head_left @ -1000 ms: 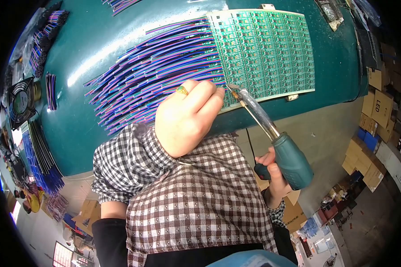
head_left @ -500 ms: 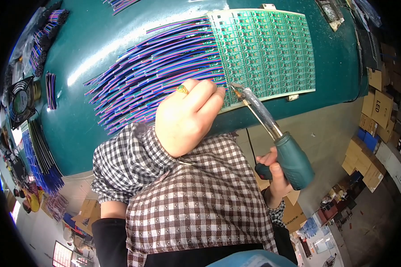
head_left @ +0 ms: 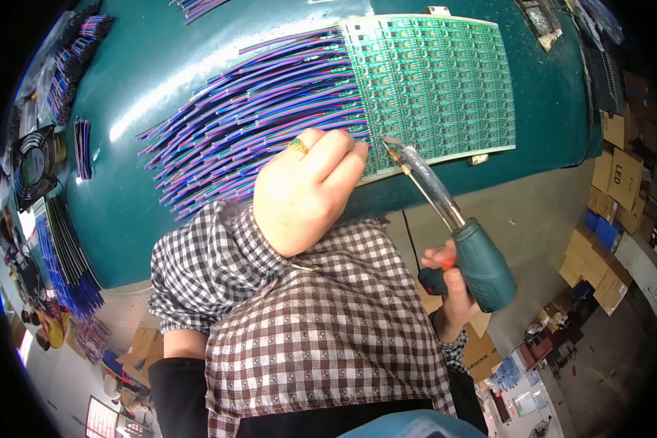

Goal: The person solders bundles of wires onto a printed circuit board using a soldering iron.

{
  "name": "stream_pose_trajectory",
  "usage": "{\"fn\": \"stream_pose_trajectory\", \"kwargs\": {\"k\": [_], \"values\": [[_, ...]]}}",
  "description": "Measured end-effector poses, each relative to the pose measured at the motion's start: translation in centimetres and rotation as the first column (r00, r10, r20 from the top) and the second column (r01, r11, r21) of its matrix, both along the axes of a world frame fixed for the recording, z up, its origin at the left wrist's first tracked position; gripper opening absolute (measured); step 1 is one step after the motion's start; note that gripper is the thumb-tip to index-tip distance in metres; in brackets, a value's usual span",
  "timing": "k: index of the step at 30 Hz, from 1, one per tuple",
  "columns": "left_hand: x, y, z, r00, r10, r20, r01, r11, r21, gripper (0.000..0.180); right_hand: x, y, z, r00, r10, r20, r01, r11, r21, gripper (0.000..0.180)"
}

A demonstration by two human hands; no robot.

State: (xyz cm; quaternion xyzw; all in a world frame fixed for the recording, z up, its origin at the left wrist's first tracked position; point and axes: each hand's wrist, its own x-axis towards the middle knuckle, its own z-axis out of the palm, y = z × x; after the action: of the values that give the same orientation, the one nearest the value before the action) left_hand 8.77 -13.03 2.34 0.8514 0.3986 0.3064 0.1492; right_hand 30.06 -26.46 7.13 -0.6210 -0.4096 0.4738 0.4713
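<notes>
A green circuit board panel [head_left: 438, 87] with rows of small parts lies on the green table. From its left edge many blue, red and green wires [head_left: 248, 109] fan out to the left. My left hand [head_left: 306, 190], with a ring on one finger, is closed at the near end of that row. Its fingertips pinch a wire beside the board, mostly hidden under the hand. My right hand [head_left: 456, 296] grips the dark green handle of a pistol-shaped soldering iron [head_left: 482, 263]. The iron's tip sits just right of my left fingertips, over the panel's near left part; I cannot tell whether it touches.
Wire bundles [head_left: 69, 255] hang over the table's left edge, near a black fan [head_left: 36, 168]. A smaller bundle [head_left: 83, 150] lies beside it. A dirty metal holder [head_left: 539, 23] stands at the far right. Cardboard boxes [head_left: 620, 179] are stacked beyond the right edge.
The soldering iron's tip has shifted slightly right, away from my left fingertips. My left hand has hardly moved. A red part now shows by my right fingers at the handle.
</notes>
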Motion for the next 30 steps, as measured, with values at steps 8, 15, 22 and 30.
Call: {"fn": "stream_pose_trajectory", "kwargs": {"k": [8,15,22,30], "values": [[0.08,-0.05,-0.05,1.0,0.002,0.009,-0.002,1.0,-0.002,0.023,-0.09,-0.06,0.17,0.999,0.028,0.025,-0.028,1.0,-0.012,0.039],[0.02,0.01,0.0,1.0,-0.006,0.001,0.006,1.0,-0.003,0.023,-0.18,0.11,0.19,0.998,0.064,0.02,-0.064,0.998,-0.004,0.036],[0.07,-0.07,-0.08,1.0,0.005,-0.007,-0.005,1.0,0.004,0.023,-0.21,-0.01,0.18,0.997,0.074,0.022,-0.074,0.997,-0.024,0.036],[0.08,0.05,0.04,1.0,-0.017,-0.013,0.017,1.0,0.005,0.027,-0.45,0.14,0.53,0.999,0.046,0.02,-0.045,0.997,-0.057,0.038]]}}
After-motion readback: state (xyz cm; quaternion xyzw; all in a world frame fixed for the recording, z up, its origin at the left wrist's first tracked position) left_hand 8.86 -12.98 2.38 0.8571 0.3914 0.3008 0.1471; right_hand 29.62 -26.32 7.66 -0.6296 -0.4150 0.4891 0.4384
